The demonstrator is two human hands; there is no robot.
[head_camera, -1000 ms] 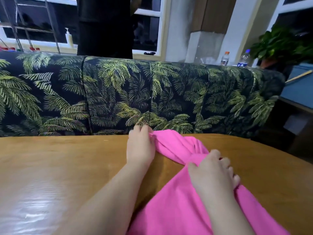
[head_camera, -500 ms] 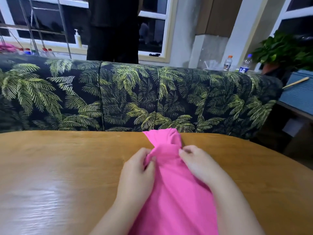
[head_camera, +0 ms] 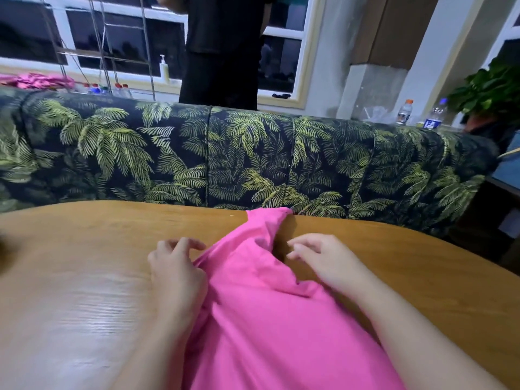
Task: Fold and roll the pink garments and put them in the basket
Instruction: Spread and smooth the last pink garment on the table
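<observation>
Pink garment (head_camera: 261, 319) on wood table (head_camera: 84, 277) — L hand (head_camera: 176, 274) pinches edge, R hand (head_camera: 323, 263) loose; sofa (head_camera: 197, 156) behind.

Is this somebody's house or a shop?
Most likely a home living room: a palm-print sofa stands behind the wooden table, a potted plant sits by the windows, and drink bottles stand nearby.

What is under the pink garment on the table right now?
The pink garment lies on the wooden table, which shows bare around it. Anything beneath the cloth itself is covered and cannot be seen.
</observation>
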